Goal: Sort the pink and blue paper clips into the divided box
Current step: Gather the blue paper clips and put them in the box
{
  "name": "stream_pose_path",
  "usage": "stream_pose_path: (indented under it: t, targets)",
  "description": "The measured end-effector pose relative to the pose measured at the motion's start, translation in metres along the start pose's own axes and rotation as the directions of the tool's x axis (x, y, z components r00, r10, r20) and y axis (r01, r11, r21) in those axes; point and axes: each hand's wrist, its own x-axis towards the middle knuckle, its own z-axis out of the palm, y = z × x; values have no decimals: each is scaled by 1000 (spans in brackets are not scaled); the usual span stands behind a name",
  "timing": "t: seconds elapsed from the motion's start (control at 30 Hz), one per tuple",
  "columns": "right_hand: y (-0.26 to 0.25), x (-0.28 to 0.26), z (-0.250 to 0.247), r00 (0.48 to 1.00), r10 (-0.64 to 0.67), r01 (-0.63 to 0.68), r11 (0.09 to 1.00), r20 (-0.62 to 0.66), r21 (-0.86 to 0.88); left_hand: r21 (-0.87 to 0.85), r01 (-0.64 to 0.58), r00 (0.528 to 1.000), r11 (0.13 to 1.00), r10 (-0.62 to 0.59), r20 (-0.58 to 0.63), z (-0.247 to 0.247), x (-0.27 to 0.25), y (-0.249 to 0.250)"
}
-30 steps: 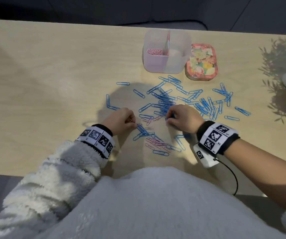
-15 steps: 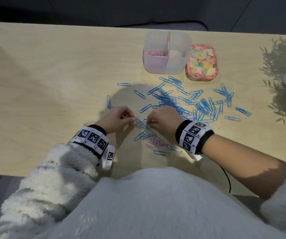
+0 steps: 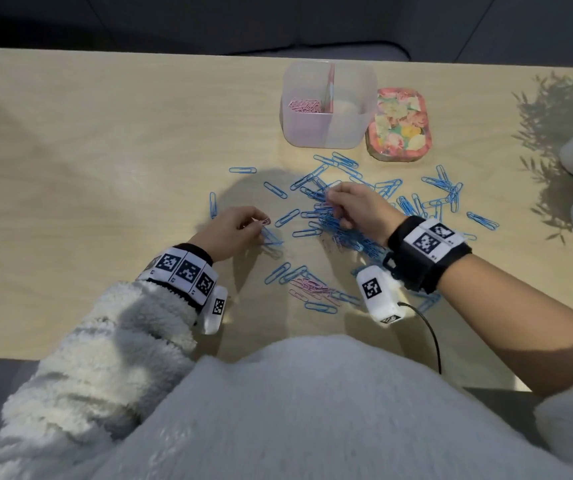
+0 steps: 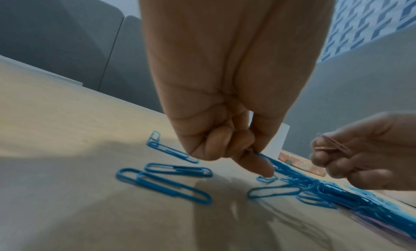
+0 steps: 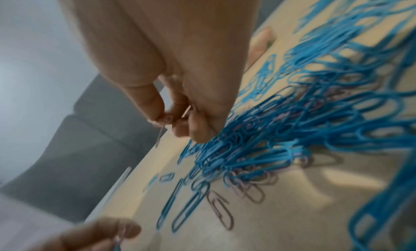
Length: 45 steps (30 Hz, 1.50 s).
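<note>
Surface: light wood table (image 3: pixel 105 140), dark sofa beyond the far edge.
Change: right hand (image 3: pixel 357 209) moved from the near-centre clips up to the far side of the blue paper clips (image 3: pixel 347 233) heap; left hand (image 3: pixel 233 232) barely shifted. Picking continues, nothing new dropped.
Left hand: fingers curled, pinching a pink paper clip (image 3: pixel 265 221); blue clips lie just under it.
Right hand: fingers curled, pinching a few pink clips (image 4: pixel 333 145) low over the heap.
Divided box (image 3: pixel 354 133): far centre, pink clips in its left compartment, right one looks empty of clips.
Loose pink clips (image 3: pixel 307 287): near centre.
</note>
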Motion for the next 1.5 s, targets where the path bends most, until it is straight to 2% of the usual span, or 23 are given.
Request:
stream_pose_path:
  t: [0.03,0.1,0.23,0.3,0.37,0.43,0.47,0.57,0.7,0.87,0.93,1.0,1.07,1.13,1.2,1.27,1.37,1.5]
  targets:
    - [0,1,-4,999,41,-45,991,29,126,-6,-3,1000,1000,3,-1,2,2,1]
    - [0,0,-9,994,73,-93,962,86,255,-39,-11,1000,999,11,2,8,3,6]
    - [-1,-4,-4,972,184,-220,932,145,288,-89,-28,999,996,29,17,15,7,12]
    - [-2,-4,5,955,239,-274,938,176,211,-117,-30,999,993,33,24,18,11,17]
    - [-2,-5,17,976,177,-169,983,123,-73,-162,-45,998,986,50,26,20,13,23]
    - [-3,-8,29,993,-5,44,939,116,-342,-211,-78,996,974,86,26,22,12,29]
    - [-4,-9,33,986,-79,134,904,149,-407,-220,-102,994,970,110,26,22,12,31]
    - [-2,-7,35,972,-140,212,865,188,-454,-190,-155,988,970,156,-9,23,14,29]
    - [-2,-8,19,979,-136,190,866,149,-462,-221,-106,986,969,74,-150,13,17,18]
    - [-12,10,-8,975,-219,175,872,-44,-457,-253,64,997,965,-73,-26,9,11,19]
    - [-14,16,-13,961,-247,161,866,-127,-474,-202,85,996,976,-84,12,14,8,21]
    - [-13,13,-15,936,-293,134,809,-196,-572,-110,23,999,994,-19,34,20,6,22]
    - [-8,4,-13,946,-302,135,702,-121,-699,22,-51,993,998,48,106,25,3,21]
    - [1,-8,-4,977,-212,121,594,-10,-796,178,-106,981,978,74,178,29,0,21]
    - [12,-17,5,992,-124,63,517,-1,-854,297,-147,976,943,90,198,31,-3,21]
    - [19,-22,12,993,-109,18,463,-37,-886,354,-154,977,922,88,196,32,-5,19]
    - [19,-24,17,992,-120,12,458,-48,-889,380,-119,986,917,65,151,28,-7,15]
    - [22,-23,14,998,-69,42,519,8,-854,439,-119,993,891,102,61,21,-8,12]
